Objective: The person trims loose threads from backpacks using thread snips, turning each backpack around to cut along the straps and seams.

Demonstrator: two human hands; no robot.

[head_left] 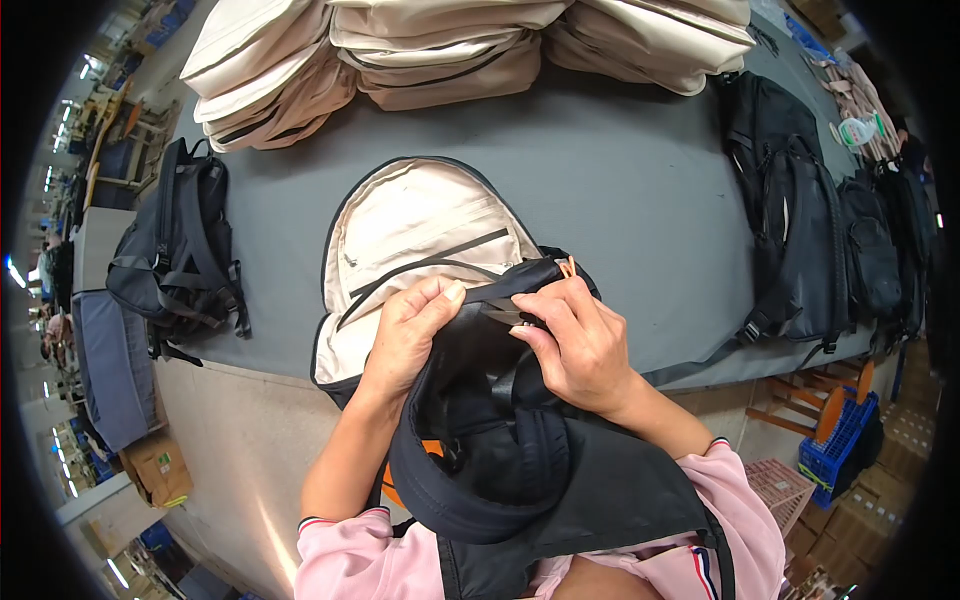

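Note:
A black backpack (478,515) with a cream lining (410,220) lies opened in front of me, partly over the table edge and against my apron. My left hand (408,335) pinches the dark edge of its fabric between thumb and fingers. Just to the right, my right hand (575,335) is closed around small metal snips (503,312), whose blades point left at the dark fabric near my left fingertips. An orange piece (568,267) sticks up by my right index finger; what it belongs to is unclear.
Stacked cream bags (450,60) line the far side of the grey table (640,230). A black backpack (180,245) lies at the left, and more black backpacks (795,220) at the right. Beyond the right edge are a wooden stool (830,412) and a blue crate (838,450).

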